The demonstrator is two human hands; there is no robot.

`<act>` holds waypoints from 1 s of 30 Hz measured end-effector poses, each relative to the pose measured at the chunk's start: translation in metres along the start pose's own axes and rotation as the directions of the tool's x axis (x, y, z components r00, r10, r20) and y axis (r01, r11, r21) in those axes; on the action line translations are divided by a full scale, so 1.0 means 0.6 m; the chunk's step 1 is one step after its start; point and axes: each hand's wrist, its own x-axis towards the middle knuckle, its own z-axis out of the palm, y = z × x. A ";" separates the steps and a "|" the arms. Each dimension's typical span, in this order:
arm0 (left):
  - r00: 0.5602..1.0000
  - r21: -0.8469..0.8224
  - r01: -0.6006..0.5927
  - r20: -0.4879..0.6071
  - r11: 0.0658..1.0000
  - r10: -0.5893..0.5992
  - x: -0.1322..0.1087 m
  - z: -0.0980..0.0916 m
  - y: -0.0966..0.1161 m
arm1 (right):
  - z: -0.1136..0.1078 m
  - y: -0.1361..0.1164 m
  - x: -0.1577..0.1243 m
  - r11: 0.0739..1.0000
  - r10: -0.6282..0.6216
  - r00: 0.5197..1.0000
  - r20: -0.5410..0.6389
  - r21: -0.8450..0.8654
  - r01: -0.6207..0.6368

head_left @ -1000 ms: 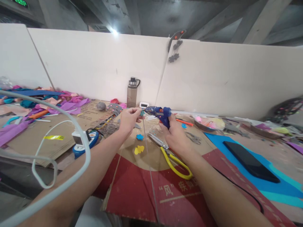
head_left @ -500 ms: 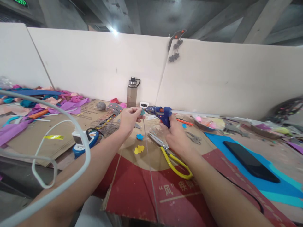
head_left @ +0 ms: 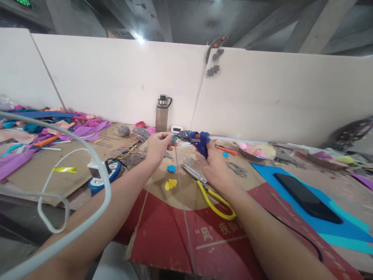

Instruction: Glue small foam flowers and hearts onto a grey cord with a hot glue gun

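Observation:
My right hand (head_left: 214, 163) is wrapped around the handle of a blue hot glue gun (head_left: 195, 139), its nozzle aimed left. The nozzle tip meets a small teal felt piece (head_left: 174, 138), pinched between the fingertips of my left hand (head_left: 159, 147). From that piece a thin grey yarn strand (head_left: 183, 202) runs down across the cardboard toward me. Below my hands lie a blue felt flower (head_left: 171, 168) and yellow felt cutouts (head_left: 170, 184). Yellow-handled scissors (head_left: 215, 200) rest under my right forearm, their blades pointing away from me.
A water bottle (head_left: 161, 114) and a small digital timer (head_left: 176, 129) stand by the white partition. To the right, a black phone (head_left: 307, 197) lies on blue felt sheets. A white cable (head_left: 108, 186) loops across the left foreground, near a blue power strip (head_left: 105, 179). Felt scraps (head_left: 62, 126) pile at left.
The view has shifted very slightly. Both hands keep their places, with the glue gun's nozzle still at the teal felt piece.

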 end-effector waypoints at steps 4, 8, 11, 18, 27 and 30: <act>1.000 0.000 -0.011 0.006 1.000 0.011 0.000 0.001 0.000 | 0.000 0.000 0.000 1.000 0.008 1.000 -0.018 0.018 -0.008; 1.000 0.001 -0.023 0.001 1.000 0.023 0.001 0.001 -0.001 | -0.001 -0.001 0.000 1.000 -0.001 1.000 -0.011 0.022 0.001; 0.999 0.004 -0.033 0.007 0.999 0.033 0.000 0.001 0.001 | -0.001 -0.002 -0.001 0.999 0.013 1.000 -0.009 0.036 -0.012; 1.000 0.006 -0.025 0.007 1.000 0.025 -0.002 0.002 0.004 | -0.003 -0.003 -0.001 0.999 0.021 1.000 -0.016 0.033 -0.021; 0.999 0.005 -0.035 0.022 0.999 0.035 -0.001 0.001 0.002 | -0.002 -0.002 -0.001 0.999 0.023 0.999 -0.034 0.033 -0.022; 0.999 0.017 -0.030 0.023 0.999 0.030 -0.002 0.001 0.002 | -0.001 0.003 0.003 0.996 0.057 0.996 -0.068 0.079 -0.051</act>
